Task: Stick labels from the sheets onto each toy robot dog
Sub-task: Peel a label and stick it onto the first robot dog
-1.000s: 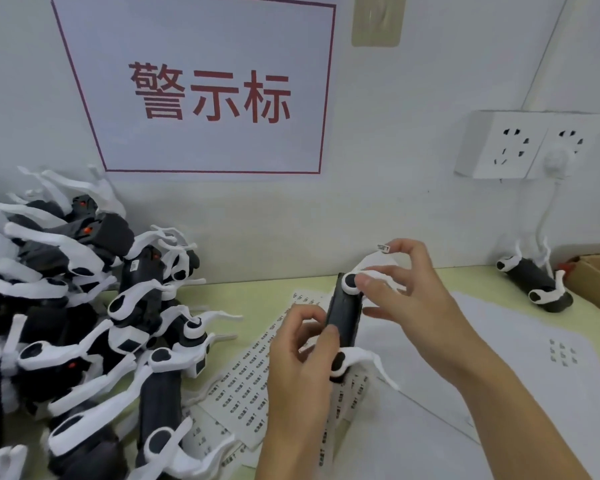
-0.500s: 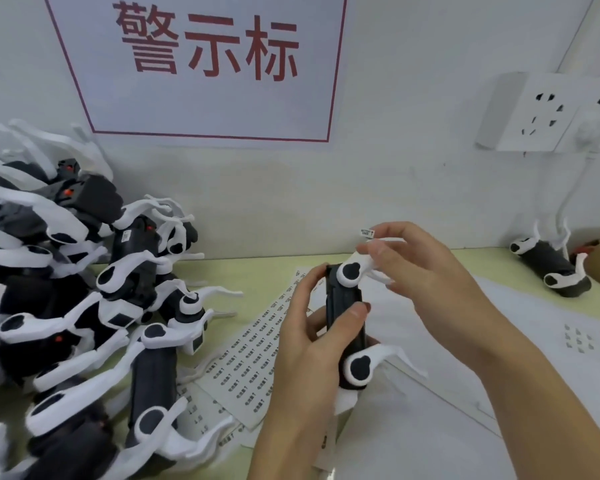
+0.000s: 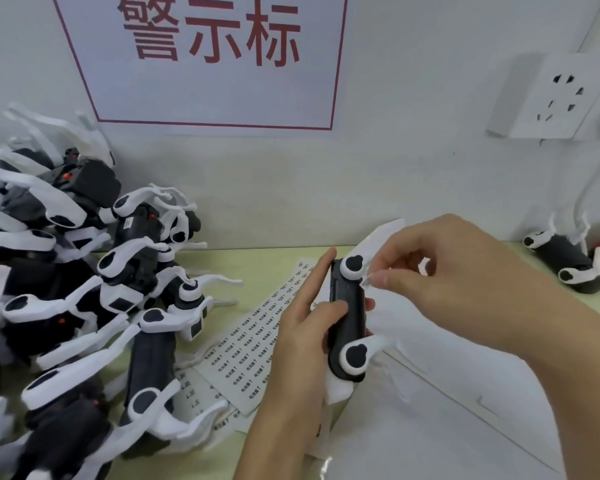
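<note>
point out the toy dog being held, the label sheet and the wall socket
toy dog [image 3: 347, 306], head view, on its black body between the two hands
label sheet [image 3: 257, 344], head view, on the printed rows left of the left hand
wall socket [image 3: 561, 95], head view, on its white faceplate

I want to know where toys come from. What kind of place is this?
Probably a toy factory's labelling bench: a pile of toy robot dogs, label sheets on the table, and a red-lettered sign on the wall.
</note>
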